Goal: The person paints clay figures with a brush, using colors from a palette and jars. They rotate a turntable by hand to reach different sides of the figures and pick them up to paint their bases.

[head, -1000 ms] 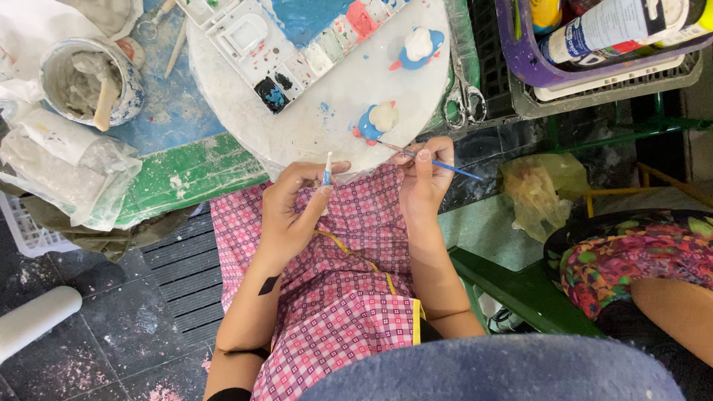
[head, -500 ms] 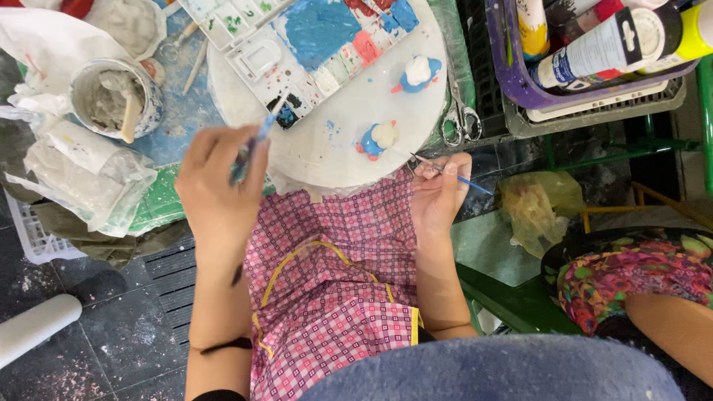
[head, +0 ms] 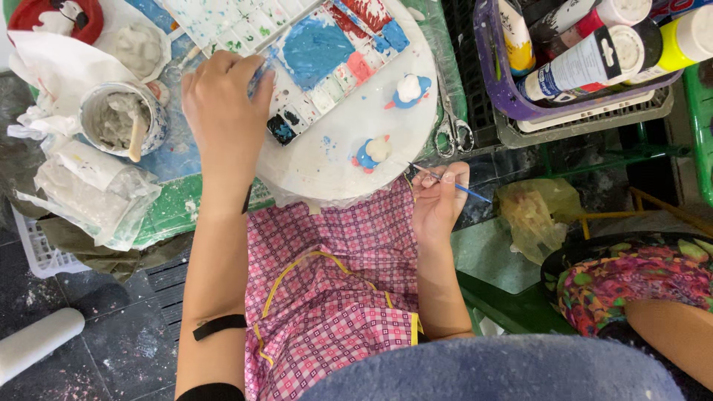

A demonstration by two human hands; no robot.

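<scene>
Your left hand (head: 223, 96) pinches a brush at the paint palette (head: 312, 56); your right hand (head: 438, 197) grips a fine paintbrush (head: 453, 182) by the round board's near edge. Both figurines (head: 373, 152) look only partly painted.

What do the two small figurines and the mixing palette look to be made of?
Figurines: probably plaster or air-dry clay; matte chalky white where unpainted, blue paint elsewhere. Palette: likely white moulded plastic, with shallow square wells stained by paint. Neither is certain.

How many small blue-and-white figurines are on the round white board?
2: one figurine near the paint palette, the other figurine nearer the right hand. None seem hidden.
</scene>
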